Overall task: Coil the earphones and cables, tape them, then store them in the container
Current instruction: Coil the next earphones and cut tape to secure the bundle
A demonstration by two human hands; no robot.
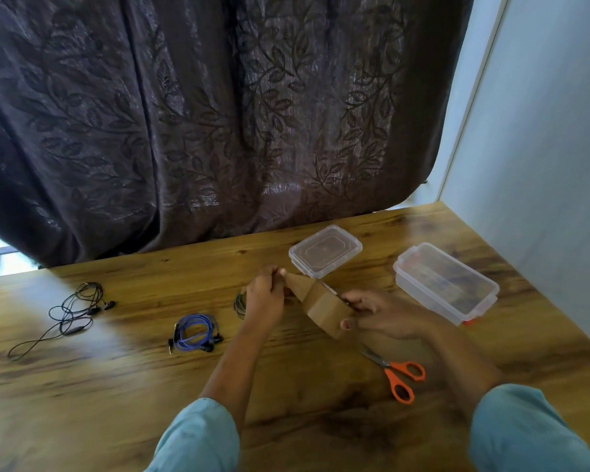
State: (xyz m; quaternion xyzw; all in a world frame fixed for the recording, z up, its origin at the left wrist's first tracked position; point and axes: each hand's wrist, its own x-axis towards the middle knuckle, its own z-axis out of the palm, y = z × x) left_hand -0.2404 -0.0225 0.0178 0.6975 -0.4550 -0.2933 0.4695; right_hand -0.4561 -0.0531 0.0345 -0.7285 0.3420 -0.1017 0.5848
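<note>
My right hand (382, 315) grips a roll of brown tape (327, 311) held above the wooden table (286, 386). My left hand (264, 298) pinches the free end of the tape strip (295, 284), which is pulled out leftwards from the roll. A dark coiled cable (239, 306) lies just left of my left hand, partly hidden by it. Blue coiled earphones (195, 332) rest further left. Black earphones (72, 315) lie loose and uncoiled at the far left. A clear container (445, 287) sits at the right.
A clear lid (324, 250) lies behind my hands. Orange-handled scissors (397, 374) rest near my right forearm. A dark patterned curtain (218, 114) hangs along the table's back edge, and a pale wall (542, 148) borders the right side.
</note>
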